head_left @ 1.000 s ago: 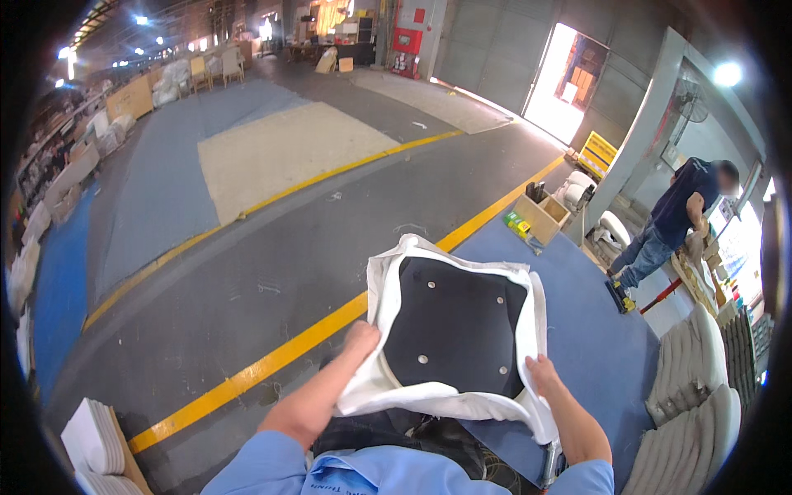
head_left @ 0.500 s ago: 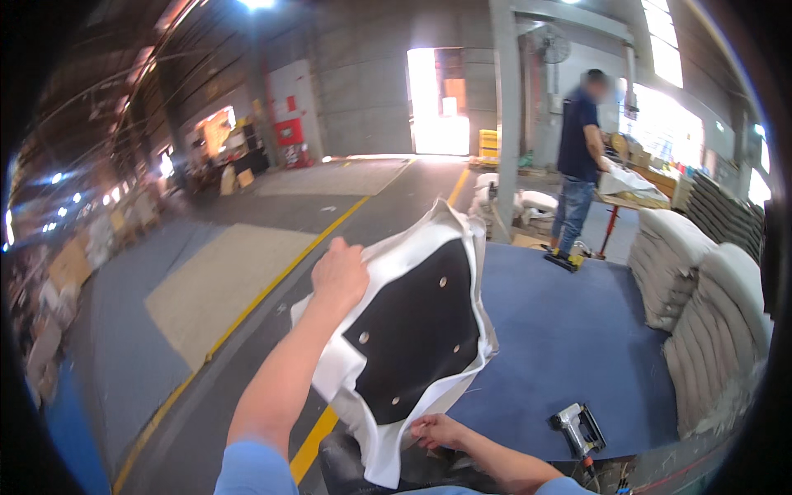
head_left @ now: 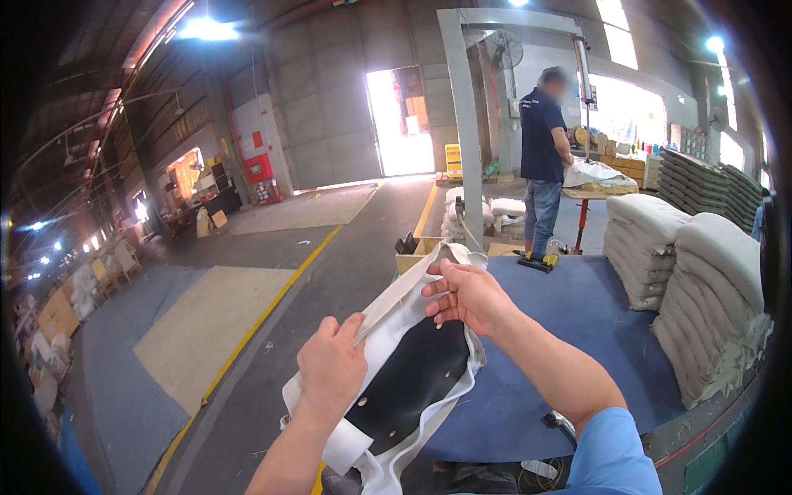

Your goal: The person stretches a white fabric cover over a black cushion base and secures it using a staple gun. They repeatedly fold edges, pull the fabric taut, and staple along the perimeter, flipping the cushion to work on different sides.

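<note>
In front of me is a seat pad with white fabric (head_left: 394,318) loose around a black underside panel (head_left: 421,371), which carries several small round metal inserts. My left hand (head_left: 332,363) is closed on the fabric along the pad's left edge. At the far corner my right hand (head_left: 469,299) pinches the raised fabric edge between thumb and finger, its other fingers curled over the black panel. The pad's near end hangs toward me. On the blue tabletop (head_left: 528,363) to the right lies a staple gun (head_left: 563,424), mostly hidden behind my right arm.
Piled grey-white padded covers (head_left: 714,305) stand on the table's right side. Beyond the table a yellow-and-black tool (head_left: 536,262) lies near a person (head_left: 543,157) working at another bench. A small open box (head_left: 412,257) stands behind the pad. Yellow lines (head_left: 272,307) mark the floor at left.
My right hand has gone from the pad's near corner to its far corner and taken the fabric there. My left hand has come lower and nearer. The pad now tilts flatter, and the view has shifted right.
</note>
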The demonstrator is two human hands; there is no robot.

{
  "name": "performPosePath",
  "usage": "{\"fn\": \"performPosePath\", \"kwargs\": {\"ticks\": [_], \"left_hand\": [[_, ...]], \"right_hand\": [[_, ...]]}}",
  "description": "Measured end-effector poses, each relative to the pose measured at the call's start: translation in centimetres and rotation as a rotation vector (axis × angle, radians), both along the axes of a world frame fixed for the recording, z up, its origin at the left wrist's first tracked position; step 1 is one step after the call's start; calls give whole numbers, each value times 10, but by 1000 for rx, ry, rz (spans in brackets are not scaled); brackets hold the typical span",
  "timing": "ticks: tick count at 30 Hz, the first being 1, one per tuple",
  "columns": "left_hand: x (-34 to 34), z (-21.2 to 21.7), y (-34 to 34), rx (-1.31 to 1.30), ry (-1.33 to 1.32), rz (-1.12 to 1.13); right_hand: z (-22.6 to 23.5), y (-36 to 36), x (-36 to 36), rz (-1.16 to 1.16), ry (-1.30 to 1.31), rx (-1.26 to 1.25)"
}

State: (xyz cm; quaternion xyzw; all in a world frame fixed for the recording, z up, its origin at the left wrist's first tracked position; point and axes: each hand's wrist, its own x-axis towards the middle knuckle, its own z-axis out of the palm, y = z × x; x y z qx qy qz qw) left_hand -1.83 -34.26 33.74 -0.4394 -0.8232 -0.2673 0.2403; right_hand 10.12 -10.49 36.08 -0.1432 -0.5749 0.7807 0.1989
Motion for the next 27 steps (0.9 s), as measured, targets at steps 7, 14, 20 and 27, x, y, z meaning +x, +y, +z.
{"fn": "performPosePath", "kwargs": {"ticks": [7, 14, 20, 27], "left_hand": [[15, -4, -7, 7, 108, -78], [31, -7, -14, 14, 135, -186], [35, -16, -24, 4, 196, -251], [33, -23, -34, -18, 214, -283]], "right_hand": [[18, 5, -7, 29, -160, 39], [33, 3, -1, -21, -375, 133], [37, 1, 1, -25, -520, 149], [20, -11, 14, -75, -407, 187]]}}
